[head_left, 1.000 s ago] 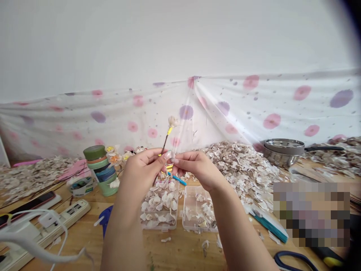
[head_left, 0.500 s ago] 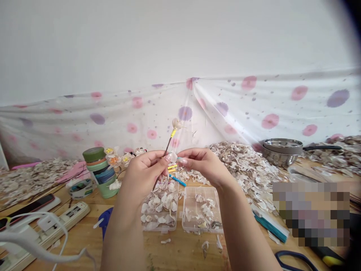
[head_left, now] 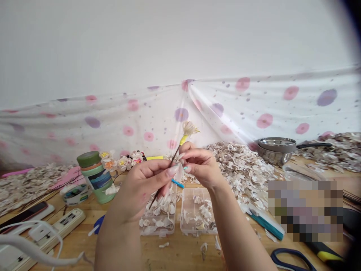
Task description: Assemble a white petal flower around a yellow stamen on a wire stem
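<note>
My left hand [head_left: 153,178] pinches a thin dark stem [head_left: 175,155], tilted up to the right. At its upper end is a pale, dried-looking flower head [head_left: 190,128] with yellow wrapping [head_left: 183,139] beneath it. A pale petal [head_left: 179,172] shows between the two hands, at my left fingertips. My right hand [head_left: 201,165] is closed beside it, its thumb and fingers pinching the petal's edge. Below the hands lies an open clear compartment box [head_left: 183,230] with loose pale petals in both halves.
Heaps of dried petals [head_left: 239,169] lie right and left. At left stand a green cup [head_left: 103,188], finished flowers [head_left: 124,163] and a power strip [head_left: 69,221]. Metal bowls [head_left: 278,152] stand back right; dark-handled scissors [head_left: 291,258] and a teal tool [head_left: 266,226] lie front right.
The stem and flower head have moved right and tilted more. My right hand has come closer to the stem, and more of the petal shows. The view has shifted slightly.
</note>
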Tool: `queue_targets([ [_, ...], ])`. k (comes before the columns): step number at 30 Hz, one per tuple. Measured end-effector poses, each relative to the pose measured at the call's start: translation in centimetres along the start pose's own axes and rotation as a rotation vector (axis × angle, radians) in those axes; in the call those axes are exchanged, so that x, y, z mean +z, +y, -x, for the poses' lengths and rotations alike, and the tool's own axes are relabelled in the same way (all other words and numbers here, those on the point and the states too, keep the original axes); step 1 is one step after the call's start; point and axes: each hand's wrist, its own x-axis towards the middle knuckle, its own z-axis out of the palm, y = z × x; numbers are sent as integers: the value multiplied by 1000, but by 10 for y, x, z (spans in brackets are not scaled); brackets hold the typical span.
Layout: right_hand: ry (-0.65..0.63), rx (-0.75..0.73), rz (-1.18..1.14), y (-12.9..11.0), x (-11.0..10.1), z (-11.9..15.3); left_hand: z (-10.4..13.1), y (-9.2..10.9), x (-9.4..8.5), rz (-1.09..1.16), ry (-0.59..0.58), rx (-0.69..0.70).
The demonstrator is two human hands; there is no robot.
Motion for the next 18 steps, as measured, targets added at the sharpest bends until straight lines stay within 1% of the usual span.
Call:
queue_targets([
  [5,-56,-46,-39,1,3,0,0,1,4,62,-33,-36],
  [10,-101,-24,-94,3,6,-1,0,-1,5,87,-58,-41],
  [13,-76,-9,-126,4,9,-2,0,0,4,65,-73,-43],
  [18,37,16,-147,7,19,-3,1,1,4,10,-76,-24],
])
